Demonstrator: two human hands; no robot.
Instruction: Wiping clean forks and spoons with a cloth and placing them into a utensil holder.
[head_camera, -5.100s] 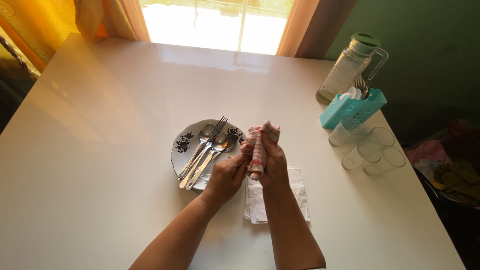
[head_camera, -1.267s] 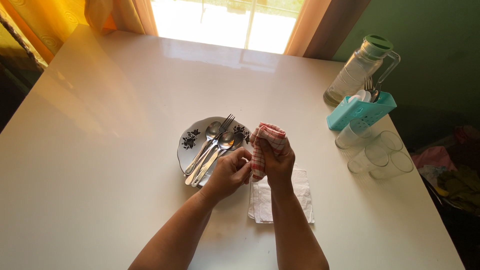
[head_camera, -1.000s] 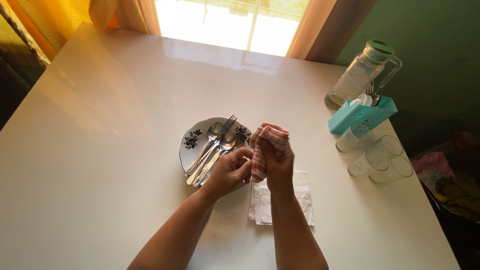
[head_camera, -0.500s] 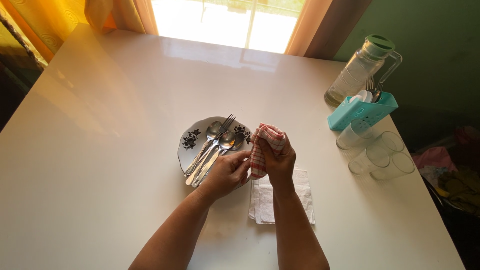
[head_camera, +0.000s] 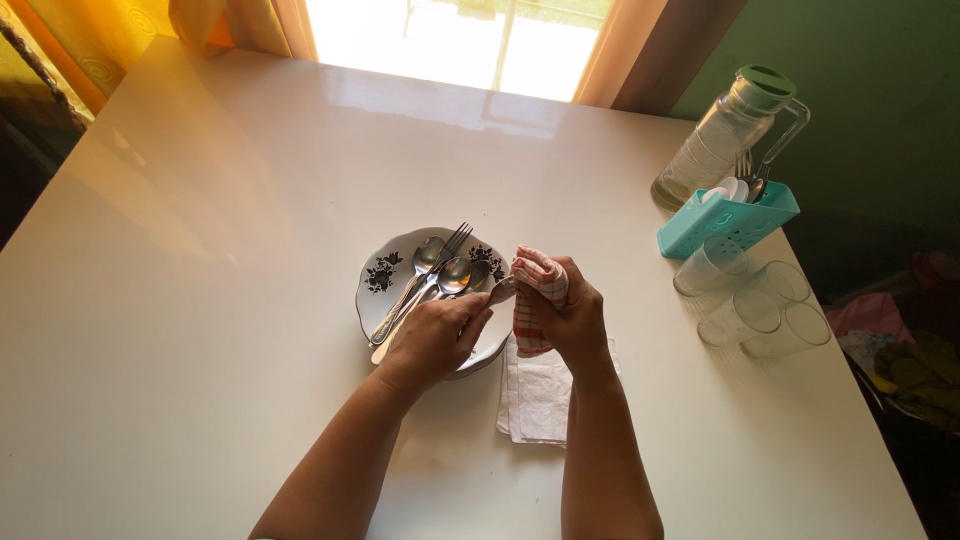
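The left hand (head_camera: 432, 338) pinches a metal utensil handle (head_camera: 502, 290) whose far end is wrapped in the red-and-white checked cloth (head_camera: 532, 300). The right hand (head_camera: 570, 315) is clenched around that cloth, above the flower-patterned white plate (head_camera: 385, 280).

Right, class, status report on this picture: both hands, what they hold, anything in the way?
Right hand grips checked cloth. Left hand holds a utensil handle, its end in the cloth. Plate of cutlery beside; napkins beneath. Nothing in the way.

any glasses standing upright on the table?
No, the three clear glasses all lie on their sides beside the teal caddy.
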